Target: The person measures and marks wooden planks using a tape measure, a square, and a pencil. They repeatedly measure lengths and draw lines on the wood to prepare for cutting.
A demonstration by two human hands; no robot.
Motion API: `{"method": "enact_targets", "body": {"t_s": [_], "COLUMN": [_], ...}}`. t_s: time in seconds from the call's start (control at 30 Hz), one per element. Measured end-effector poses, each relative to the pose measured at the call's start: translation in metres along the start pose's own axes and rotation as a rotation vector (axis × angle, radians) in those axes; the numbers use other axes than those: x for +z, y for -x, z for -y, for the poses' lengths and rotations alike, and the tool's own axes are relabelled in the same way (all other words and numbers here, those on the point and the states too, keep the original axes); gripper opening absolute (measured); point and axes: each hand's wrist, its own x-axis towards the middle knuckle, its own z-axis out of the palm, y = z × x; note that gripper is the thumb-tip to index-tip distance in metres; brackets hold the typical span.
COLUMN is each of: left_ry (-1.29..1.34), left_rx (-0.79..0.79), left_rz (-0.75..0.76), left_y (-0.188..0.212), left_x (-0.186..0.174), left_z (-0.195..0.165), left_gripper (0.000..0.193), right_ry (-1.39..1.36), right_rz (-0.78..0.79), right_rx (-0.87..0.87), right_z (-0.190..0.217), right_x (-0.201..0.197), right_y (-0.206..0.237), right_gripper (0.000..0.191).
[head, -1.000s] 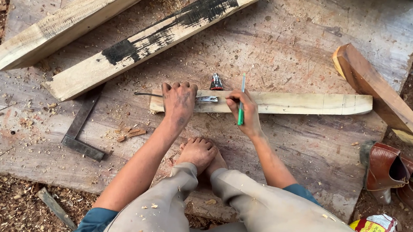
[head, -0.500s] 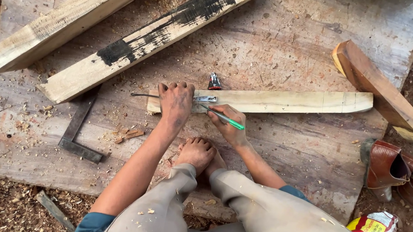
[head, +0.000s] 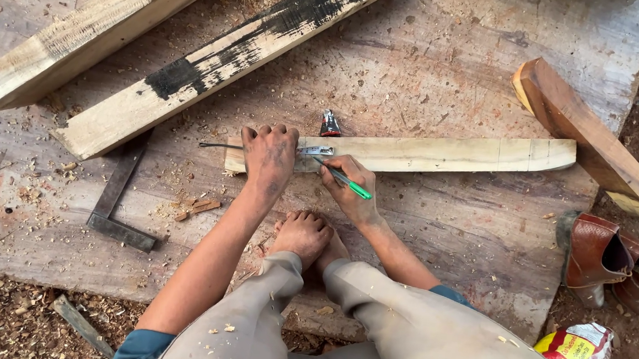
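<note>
A thin pale wooden slat (head: 441, 152) lies across a big wooden board (head: 432, 75). My left hand (head: 268, 157) presses flat on the slat's left end, over a metal ruler (head: 314, 150) whose thin dark end sticks out to the left. My right hand (head: 349, 185) holds a green pencil (head: 349, 180) with its tip against the slat beside the ruler. My bare feet (head: 308, 235) rest on the board just below the hands.
Two thick timber beams (head: 215, 60) (head: 83, 28) lie diagonally at the upper left. A dark metal try square (head: 120, 195) lies left. A curved wooden piece (head: 599, 146), brown shoes (head: 614, 260) and a plastic bag (head: 577, 351) sit at the right. Sawdust and chips cover the board.
My right hand has turned the pencil from upright down onto the slat, tip beside the ruler. The left hand stays pressed on the slat's left end.
</note>
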Motion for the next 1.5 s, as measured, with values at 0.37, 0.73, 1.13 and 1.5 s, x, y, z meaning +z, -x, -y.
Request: {"method": "enact_targets", "body": {"t_s": [0.37,0.73,1.13,1.5], "left_ry": [0.040,-0.019,-0.033,-0.020], "left_rx": [0.008,0.006,-0.007,-0.019], "left_rz": [-0.003,-0.005,0.015,0.044], "left_y": [0.0013,0.0008,-0.0004,-0.0006], "left_x": [-0.0011,-0.0004,-0.0022,-0.0023], "left_z": [0.0006,0.0005,-0.0007,-0.0014], "left_gripper": [0.024,0.015,0.012,0.011], "right_ry": [0.017,0.021,0.024,0.020], "right_rz": [0.007,0.009,0.011,0.003], "right_rx": [-0.011,0.012,0.000,-0.004], "right_z": [0.0034,0.0040,0.0030,0.0012], "right_x": [-0.0016,-0.0013,-0.0008,0.0003], "right_y": [-0.0014,-0.0019,-0.0021,-0.0007], "right_gripper": [0.019,0.019,0.018,0.017]}}
